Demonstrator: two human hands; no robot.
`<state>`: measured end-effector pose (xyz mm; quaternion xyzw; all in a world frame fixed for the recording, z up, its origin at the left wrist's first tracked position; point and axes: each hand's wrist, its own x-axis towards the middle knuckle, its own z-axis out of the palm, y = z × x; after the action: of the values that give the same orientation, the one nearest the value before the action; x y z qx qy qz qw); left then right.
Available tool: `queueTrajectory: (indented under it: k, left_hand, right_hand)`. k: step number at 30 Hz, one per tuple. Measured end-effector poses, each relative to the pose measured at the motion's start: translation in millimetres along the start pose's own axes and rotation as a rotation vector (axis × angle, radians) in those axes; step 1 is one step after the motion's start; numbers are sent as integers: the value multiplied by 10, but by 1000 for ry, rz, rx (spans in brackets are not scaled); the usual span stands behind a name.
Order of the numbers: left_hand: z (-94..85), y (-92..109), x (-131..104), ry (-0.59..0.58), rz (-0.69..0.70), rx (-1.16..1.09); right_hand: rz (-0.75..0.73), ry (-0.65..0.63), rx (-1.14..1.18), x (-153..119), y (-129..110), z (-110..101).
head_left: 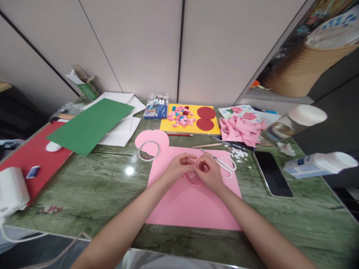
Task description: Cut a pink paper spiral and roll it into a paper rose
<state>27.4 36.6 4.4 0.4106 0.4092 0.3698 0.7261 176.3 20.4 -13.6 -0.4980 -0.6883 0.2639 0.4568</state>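
Left hand [177, 168] and right hand [209, 172] meet over pink sheet [193, 201], fingertips pinching small pink paper piece [193, 176] between them. Both sets of fingers curled tight on piece, likely folding or rolling it; exact fold hidden under fingers. Piece held low, just above sheet, so sheet serves as work surface. Scissors [224, 163] lie just beyond right fingers, within quick reach. Tape ring [148, 150] beyond left fingers on pink circle [153, 140]. Phone [272, 173] well right.
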Motion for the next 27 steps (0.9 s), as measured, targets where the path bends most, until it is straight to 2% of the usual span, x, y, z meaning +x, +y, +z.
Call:
queueTrajectory:
  k: [7, 13, 21, 27]
  left_hand:
    - [-63, -10, 27, 35, 0, -15]
    - [-14, 54, -13, 73, 3, 60]
    - [-5, 0, 1, 78, 80, 45]
    - [0, 3, -9, 54, 38, 33]
  right_hand:
    - [-43, -15, 23, -3, 2, -24]
    - [-94, -110, -21, -33, 52, -16]
    - [-1, 22, -45, -12, 73, -12]
    - [41, 42, -26, -4, 77, 0]
